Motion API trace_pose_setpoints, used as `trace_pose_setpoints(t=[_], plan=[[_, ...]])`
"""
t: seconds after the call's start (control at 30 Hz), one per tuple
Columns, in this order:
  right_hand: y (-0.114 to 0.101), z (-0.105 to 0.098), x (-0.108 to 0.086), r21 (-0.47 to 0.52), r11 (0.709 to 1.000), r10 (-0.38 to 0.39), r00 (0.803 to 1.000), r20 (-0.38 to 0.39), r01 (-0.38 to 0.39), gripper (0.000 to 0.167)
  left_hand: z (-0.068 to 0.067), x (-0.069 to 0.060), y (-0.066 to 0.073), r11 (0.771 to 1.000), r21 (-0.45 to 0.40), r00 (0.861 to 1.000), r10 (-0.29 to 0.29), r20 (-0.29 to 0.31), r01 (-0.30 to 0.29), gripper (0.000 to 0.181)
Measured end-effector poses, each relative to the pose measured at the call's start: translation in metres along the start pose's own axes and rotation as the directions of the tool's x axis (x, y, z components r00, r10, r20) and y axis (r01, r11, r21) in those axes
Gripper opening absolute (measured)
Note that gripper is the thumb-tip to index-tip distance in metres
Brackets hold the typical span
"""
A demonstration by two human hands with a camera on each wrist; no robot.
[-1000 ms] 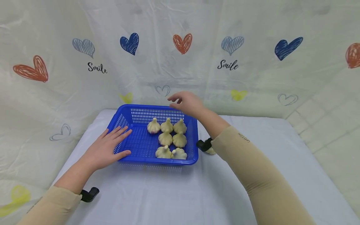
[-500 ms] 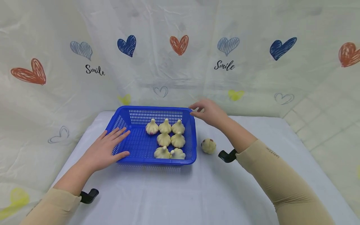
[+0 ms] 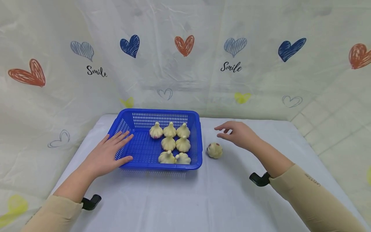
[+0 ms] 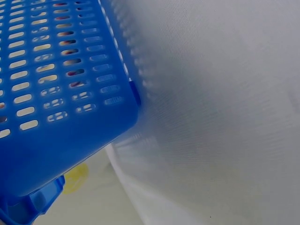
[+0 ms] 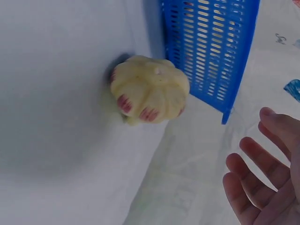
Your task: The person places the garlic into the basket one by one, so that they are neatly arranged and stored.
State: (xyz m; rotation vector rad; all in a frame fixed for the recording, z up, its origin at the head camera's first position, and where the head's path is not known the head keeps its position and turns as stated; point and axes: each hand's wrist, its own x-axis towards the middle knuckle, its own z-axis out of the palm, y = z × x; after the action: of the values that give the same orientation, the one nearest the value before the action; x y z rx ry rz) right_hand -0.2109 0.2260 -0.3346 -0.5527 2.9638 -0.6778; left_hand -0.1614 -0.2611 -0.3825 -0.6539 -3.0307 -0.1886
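A blue plastic basket [image 3: 136, 166] with slotted walls stands on the table, several garlic bulbs [image 3: 169, 131] grouped in its right part. My left hand [image 3: 108, 154] rests at the basket's left rim, fingers straight and spread over it. One loose garlic bulb [image 3: 214, 150] with reddish marks lies on the cloth just right of the basket; the right wrist view shows this bulb [image 5: 150, 89] close up. Above and to the right of it hovers my right hand [image 3: 239, 133], fingers loosely bent, apart from the bulb and holding nothing. The left wrist view shows the basket's wall [image 4: 70, 126] but no fingers.
White cloth [image 3: 162, 199] covers the table. Behind it hangs a pale curtain [image 3: 203, 80] printed with hearts and "Smile". Black wrist cameras sit on both forearms, the left one [image 3: 91, 202] low over the cloth.
My right hand has moved from above the basket's back right corner to the right and nearer to me, uncovering the loose garlic bulb. My left hand has stayed at the basket's rim.
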Motion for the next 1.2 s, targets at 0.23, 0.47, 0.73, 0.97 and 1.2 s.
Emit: trace_pose_setpoints(t=[0.23,0.47,0.73,0.97,1.2], plan=[[0.021,0.007,-0.017,0.052,0.998,-0.020,0.999,0.033,0.019,0.029,-0.001,0.000,0.001,1.000,-0.001,1.000,-0.006,0.012,0.006,0.087],[0.036,0.016,-0.012,0.111,0.987,-0.130,0.985,0.117,0.117,0.033,-0.001,-0.001,0.000,1.000,0.010,1.000,-0.007,0.010,0.006,0.085],[0.047,0.030,-0.001,0.148,0.980,-0.166,0.959,0.230,0.135,0.044,0.000,0.000,0.000,1.000,0.013,1.000,-0.002,0.009,0.002,0.083],[0.045,0.043,0.011,0.154,0.983,-0.148,0.939,0.311,0.104,0.048,0.002,0.001,-0.001,1.000,0.009,1.000,0.002,-0.004,-0.002,0.082],[0.042,0.049,0.013,0.138,0.985,-0.142,0.933,0.331,0.101,0.055,0.003,0.001,-0.002,1.000,0.005,1.000,-0.003,-0.004,0.003,0.082]])
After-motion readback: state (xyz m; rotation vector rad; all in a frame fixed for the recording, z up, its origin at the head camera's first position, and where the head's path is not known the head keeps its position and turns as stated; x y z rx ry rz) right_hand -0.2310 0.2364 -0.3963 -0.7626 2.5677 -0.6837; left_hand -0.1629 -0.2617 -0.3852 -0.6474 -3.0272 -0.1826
